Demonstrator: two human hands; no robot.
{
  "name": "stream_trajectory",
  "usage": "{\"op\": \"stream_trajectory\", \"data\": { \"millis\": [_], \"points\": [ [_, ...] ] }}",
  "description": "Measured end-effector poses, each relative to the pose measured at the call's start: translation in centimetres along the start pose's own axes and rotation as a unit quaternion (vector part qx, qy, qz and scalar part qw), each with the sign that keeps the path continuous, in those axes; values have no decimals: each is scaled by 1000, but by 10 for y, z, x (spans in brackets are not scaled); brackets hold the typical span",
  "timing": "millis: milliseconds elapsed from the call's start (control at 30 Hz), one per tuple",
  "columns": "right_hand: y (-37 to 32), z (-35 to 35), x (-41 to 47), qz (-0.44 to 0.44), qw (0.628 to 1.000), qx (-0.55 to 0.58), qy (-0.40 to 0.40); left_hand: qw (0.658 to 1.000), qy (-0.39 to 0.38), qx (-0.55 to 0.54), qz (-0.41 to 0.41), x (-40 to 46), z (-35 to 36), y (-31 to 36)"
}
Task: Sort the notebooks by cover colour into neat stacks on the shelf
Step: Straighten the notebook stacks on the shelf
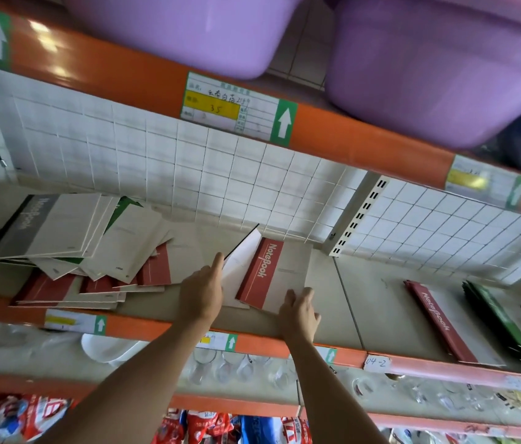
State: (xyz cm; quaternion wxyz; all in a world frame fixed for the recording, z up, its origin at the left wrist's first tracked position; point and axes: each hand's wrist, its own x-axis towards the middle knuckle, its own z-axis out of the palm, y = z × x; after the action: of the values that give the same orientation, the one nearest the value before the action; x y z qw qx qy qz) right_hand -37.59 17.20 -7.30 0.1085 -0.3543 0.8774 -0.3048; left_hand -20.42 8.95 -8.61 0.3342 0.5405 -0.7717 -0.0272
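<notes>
Jumbled heap of red, green and grey-spined beige notebooks [70,251] at shelf [374,302] left, then left hand [203,291], grip released, fingers flat on beige cover, right hand [299,312] grasping red-spined beige notebook [276,274], sorted red stack [441,322] and green stack [502,325] rightward.

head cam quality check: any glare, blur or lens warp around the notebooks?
Head view: glare streaks on the orange beam; purple basins and frame edges smeared by blur; wide-angle warp bows the shelf lines. The red notebook under both hands stays legible, left hand and right hand fairly sharp; the right-side red stack is softer.
</notes>
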Motion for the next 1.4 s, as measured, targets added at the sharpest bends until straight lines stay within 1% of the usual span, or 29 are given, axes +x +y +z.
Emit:
{"op": "stream_trajectory", "data": {
  "millis": [67, 133, 233, 300, 400, 533, 667, 867, 1000, 1133, 1267, 1400],
  "points": [
    [-2, -7, 0, 10, 999, 33, -10, 1000, -5, 7, 7, 1, 1, 1],
    [0, -14, 0, 27, 995, 91, -27, 1000, -12, 7, 10, 0, 0, 3],
    [7, -25, 0, 41, 982, 169, -70, 999, -26, 21, 23, -6, -2, 6],
    [10, -37, -1, 55, 969, 220, -93, 999, -44, 29, 10, -9, -7, 10],
    [18, -60, -3, 69, 959, 261, -88, 996, -78, 26, -36, -13, -15, 35],
    [44, -93, -4, 69, 958, 267, -77, 995, -95, -11, -38, -16, -20, 95],
    [84, -148, 5, 89, 963, 252, -19, 995, -80, -48, -39, -13, -14, 169],
    [170, -224, 23, 101, 951, 283, 77, 984, -138, -93, -59, -35, 8, 289],
    [230, -256, 26, 113, 949, 278, 92, 981, -163, -83, -63, -60, 25, 349],
    [275, -285, 44, 116, 962, 230, 84, 978, -187, -73, -57, -81, 39, 395],
    [302, -298, 56, 129, 964, 218, 80, 976, -203, -43, -65, -90, 49, 418],
    [309, -301, 79, 146, 969, 190, 61, 978, -199, -26, -65, -78, 58, 428]
  ]
}}
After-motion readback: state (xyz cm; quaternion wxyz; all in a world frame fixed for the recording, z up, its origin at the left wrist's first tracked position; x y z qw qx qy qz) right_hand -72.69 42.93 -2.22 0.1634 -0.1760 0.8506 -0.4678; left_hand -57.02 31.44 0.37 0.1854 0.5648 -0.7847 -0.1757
